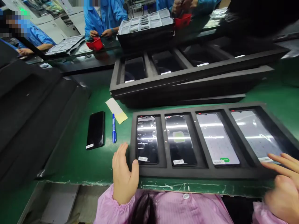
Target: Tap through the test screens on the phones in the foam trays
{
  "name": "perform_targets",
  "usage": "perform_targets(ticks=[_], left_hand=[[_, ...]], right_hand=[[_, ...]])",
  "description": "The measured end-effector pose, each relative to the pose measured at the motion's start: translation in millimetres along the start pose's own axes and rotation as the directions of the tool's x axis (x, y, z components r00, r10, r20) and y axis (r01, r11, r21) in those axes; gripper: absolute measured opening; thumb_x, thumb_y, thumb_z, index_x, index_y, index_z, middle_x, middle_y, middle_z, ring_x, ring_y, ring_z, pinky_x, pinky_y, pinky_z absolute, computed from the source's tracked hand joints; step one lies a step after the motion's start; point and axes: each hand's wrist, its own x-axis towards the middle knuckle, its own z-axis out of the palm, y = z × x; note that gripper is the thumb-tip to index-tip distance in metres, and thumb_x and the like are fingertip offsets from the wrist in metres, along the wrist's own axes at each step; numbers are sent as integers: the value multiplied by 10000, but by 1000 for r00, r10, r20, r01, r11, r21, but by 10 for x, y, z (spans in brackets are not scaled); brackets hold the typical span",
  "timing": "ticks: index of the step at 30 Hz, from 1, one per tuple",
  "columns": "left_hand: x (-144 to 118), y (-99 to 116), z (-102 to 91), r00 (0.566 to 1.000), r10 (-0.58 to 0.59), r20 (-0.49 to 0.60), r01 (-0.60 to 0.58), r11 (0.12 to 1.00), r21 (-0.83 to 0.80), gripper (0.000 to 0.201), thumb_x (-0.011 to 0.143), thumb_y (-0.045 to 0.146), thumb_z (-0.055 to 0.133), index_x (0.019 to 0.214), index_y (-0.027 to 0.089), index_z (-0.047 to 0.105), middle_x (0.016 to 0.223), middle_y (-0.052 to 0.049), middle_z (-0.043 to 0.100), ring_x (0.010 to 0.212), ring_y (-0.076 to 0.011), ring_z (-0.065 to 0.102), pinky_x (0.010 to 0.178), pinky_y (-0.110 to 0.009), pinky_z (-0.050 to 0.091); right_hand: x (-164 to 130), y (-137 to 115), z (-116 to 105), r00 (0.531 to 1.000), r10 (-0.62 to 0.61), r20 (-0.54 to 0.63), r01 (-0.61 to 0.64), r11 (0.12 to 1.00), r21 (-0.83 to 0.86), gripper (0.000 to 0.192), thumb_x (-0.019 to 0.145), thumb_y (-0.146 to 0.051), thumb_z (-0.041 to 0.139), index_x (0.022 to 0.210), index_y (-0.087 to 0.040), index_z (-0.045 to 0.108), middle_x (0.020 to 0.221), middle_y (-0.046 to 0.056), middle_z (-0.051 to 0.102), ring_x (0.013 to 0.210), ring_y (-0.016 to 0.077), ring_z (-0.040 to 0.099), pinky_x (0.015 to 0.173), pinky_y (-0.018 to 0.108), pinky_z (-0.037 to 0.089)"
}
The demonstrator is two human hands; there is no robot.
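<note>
At the far left, big dark slabs [28, 109] stand by the green table [70, 158]. Next comes a black phone [95, 129] lying on the table, with a small white sticker at its near end. Beside it are a blue pen [114, 128] and a paper [116, 110] that is part white and part yellow. Then the left hand [125, 172] is at the near left corner of a black tray [187, 173], its fingers close together, its thumb spread away, and nothing in it. The tray has four slots, with one phone in each. The first phone [147, 140] has a dark screen with white lines, and the second phone [181, 143] has a pale box on its dark screen. The third phone [218, 137] is pale with a green spot. The fourth phone [254, 130] is pale too, and the right hand [283, 177] reaches its near end with fingers stretched out; I cannot tell if they touch the glass.
</note>
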Motion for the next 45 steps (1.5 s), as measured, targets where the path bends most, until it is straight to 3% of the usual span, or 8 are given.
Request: perform_targets(ticks=[3, 7, 15, 21, 27, 35, 42, 45], left_hand=[[44, 114, 23, 991, 126, -47, -125, 992, 26, 507, 867, 257, 437, 1361, 185, 351, 1378, -155, 442, 1297, -285, 396, 1075, -505, 316], [101, 289, 81, 975, 210, -74, -206, 977, 50, 485, 848, 237, 479, 1321, 158, 405, 1379, -174, 426, 1327, -307, 345, 1088, -503, 283], [120, 834, 244, 818, 573, 48, -570, 819, -72, 381, 783, 128, 522, 1162, 161, 521, 1325, -170, 438, 1340, -393, 283, 1070, -609, 247], [111, 831, 385, 831, 557, -4, -555, 827, -89, 396, 765, 106, 535, 1156, 172, 522, 1297, -163, 456, 1339, -405, 285, 1055, -609, 279], [80, 768, 425, 862, 505, -47, -507, 858, -83, 397, 763, 125, 551, 1155, 189, 533, 1306, -143, 457, 1347, -404, 277, 1075, -594, 263], [90, 779, 414, 858, 511, -50, -514, 854, -83, 359, 769, 115, 550, 1125, 168, 542, 1311, -151, 453, 1350, -396, 275, 1087, -577, 252], [88, 783, 424, 858, 511, -60, -514, 853, -85, 332, 769, 117, 552, 1096, 169, 552, 1293, -147, 466, 1343, -396, 290, 1081, -572, 268], [89, 783, 421, 855, 514, -62, -518, 851, -89, 328, 769, 107, 549, 1093, 158, 552, 1290, -153, 463, 1342, -397, 288, 1082, -567, 266]], right_hand=[[-14, -165, -83, 960, 10, 278, -5, 1000, -17, 363, 837, -191, 461, 1088, -344, 674, 1167, 1, 634, 1165, 321, 536, 1023, 508, 384], [35, -473, -53, 891, -157, 426, 142, 988, 67, 260, 830, -137, 442, 937, -195, 672, 1179, 87, 595, 1209, 329, 475, 981, 549, 395], [137, -684, 88, 822, -115, 557, 110, 993, 43, 262, 850, -179, 435, 973, -162, 666, 1250, 136, 549, 1282, 343, 376, 1004, 603, 312], [189, -715, 76, 763, -105, 638, 128, 992, 10, 284, 868, -267, 431, 994, -207, 679, 1330, 106, 509, 1323, 351, 315, 1017, 623, 273], [153, -500, -28, 845, -6, 534, 114, 979, -169, 292, 857, -234, 423, 975, -180, 685, 1357, 143, 452, 1321, 403, 289, 965, 681, 294], [140, -709, 64, 784, -60, 618, 111, 993, -45, 308, 875, -302, 406, 1005, -232, 677, 1381, 103, 445, 1348, 389, 237, 985, 711, 230], [110, -529, 3, 854, 125, 505, 19, 963, -271, 311, 861, -201, 397, 970, -204, 688, 1372, 119, 436, 1347, 395, 251, 963, 720, 268], [110, -593, 13, 844, 35, 535, 65, 984, -167, 308, 849, -215, 410, 986, -210, 686, 1380, 114, 432, 1341, 401, 263, 970, 720, 259]])
